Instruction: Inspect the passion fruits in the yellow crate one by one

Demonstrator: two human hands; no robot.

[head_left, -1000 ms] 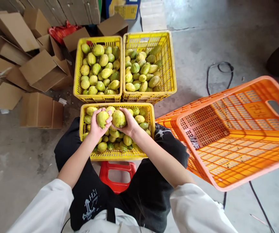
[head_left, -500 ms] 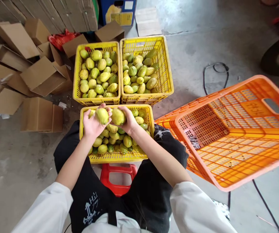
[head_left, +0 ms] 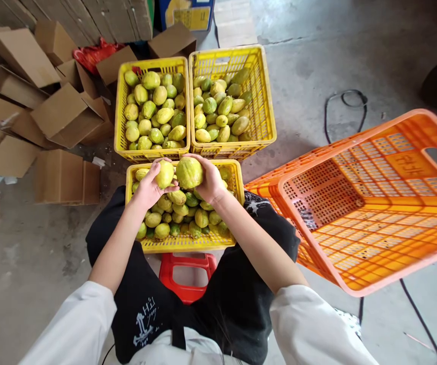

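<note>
My left hand (head_left: 149,188) is closed round a yellow-green fruit (head_left: 164,174). My right hand (head_left: 211,183) grips a bigger yellow-green fruit (head_left: 189,172). Both fruits are held side by side, almost touching, above the far rim of the near yellow crate (head_left: 184,244), which holds several more of the same fruit. Two more yellow crates stand just beyond it: the left one (head_left: 121,121) is nearly full of fruit, the right one (head_left: 265,111) is partly filled.
A red stool (head_left: 186,276) sits between my knees under the near crate. Tilted orange crates (head_left: 370,203) stand at my right, empty inside. Cardboard boxes (head_left: 62,114) pile up at the left. A black cable (head_left: 346,101) lies on the concrete floor.
Both hands have lifted the two fruits a little up and away from me, toward the far rim of the near crate. The right fruit has turned in my fingers.
</note>
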